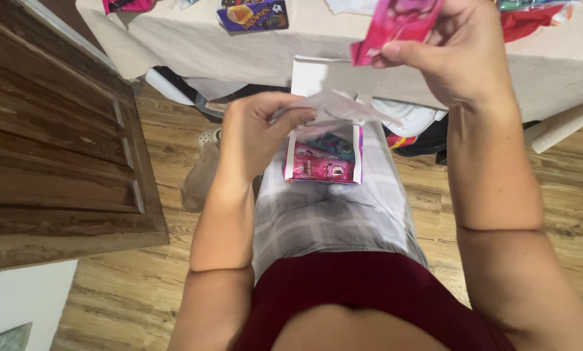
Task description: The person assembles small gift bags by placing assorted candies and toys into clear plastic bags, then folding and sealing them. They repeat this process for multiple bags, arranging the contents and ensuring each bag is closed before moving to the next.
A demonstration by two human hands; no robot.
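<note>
Nearest to me I see a dark red top and plaid grey shorts, with a small open white box (324, 159) resting on the lap, pink and teal packets showing inside it. My left hand (256, 127) is closed on a crumpled white paper flap (340, 105) just above the box's open top. Farther off and higher, my right hand (457, 55) pinches a pink packet (395, 26) between thumb and fingers. Beyond lies the worktop (174, 39) under a beige cloth, carrying a purple and orange packet (252, 14). A dark wooden cabinet (57, 149) stands left on the wood floor.
</note>
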